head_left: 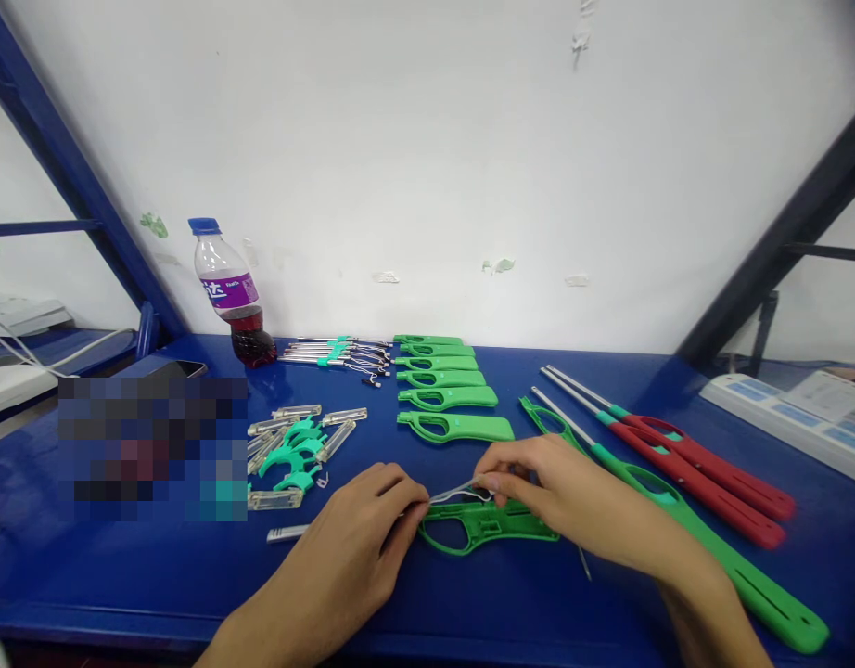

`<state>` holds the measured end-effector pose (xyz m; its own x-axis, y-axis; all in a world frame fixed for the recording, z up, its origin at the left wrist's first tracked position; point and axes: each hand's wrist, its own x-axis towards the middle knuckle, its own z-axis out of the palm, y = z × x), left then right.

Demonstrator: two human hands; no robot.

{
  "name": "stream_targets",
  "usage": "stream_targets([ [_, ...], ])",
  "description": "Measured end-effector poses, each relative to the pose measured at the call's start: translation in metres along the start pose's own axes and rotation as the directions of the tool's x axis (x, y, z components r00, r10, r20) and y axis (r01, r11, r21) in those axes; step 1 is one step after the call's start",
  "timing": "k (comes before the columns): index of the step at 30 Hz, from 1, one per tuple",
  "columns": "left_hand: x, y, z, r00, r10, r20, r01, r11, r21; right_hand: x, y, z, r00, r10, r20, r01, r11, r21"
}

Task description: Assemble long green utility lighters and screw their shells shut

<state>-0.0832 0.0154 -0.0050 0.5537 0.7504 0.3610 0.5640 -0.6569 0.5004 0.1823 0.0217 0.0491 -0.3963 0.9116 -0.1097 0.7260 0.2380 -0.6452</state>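
Note:
A green lighter half-shell point(497, 531) lies with its inner side up at the front of the table. My left hand point(362, 543) is closed at its narrow end, and a silver metal tube point(287, 533) sticks out leftward from beneath the fingers. Thin white wires point(462, 494) run above the shell from the left fingertips to my right hand point(542, 478), which pinches them. The thin shaft of a tool point(584, 563) shows below the right hand; its other end is hidden. Close by on the right, a long green lighter point(747, 584) lies beside another green shell piece point(549, 417).
Several green half-shells point(462, 427) are lined up behind. Metal tubes with wires point(323, 354), clear fuel tanks point(274, 501) and teal triggers point(288, 457) lie left, near a drink bottle point(243, 320). Two red lighters point(706, 482) and a power strip point(782, 413) are right.

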Motion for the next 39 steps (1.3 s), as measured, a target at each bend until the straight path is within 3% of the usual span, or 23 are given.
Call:
stream_targets([
  [39,-0.002,0.001,0.001,0.999,0.002,0.04,0.0,0.999,-0.045,-0.011,-0.003,-0.001,0.997,0.023,0.069,-0.022,1.0,-0.017],
])
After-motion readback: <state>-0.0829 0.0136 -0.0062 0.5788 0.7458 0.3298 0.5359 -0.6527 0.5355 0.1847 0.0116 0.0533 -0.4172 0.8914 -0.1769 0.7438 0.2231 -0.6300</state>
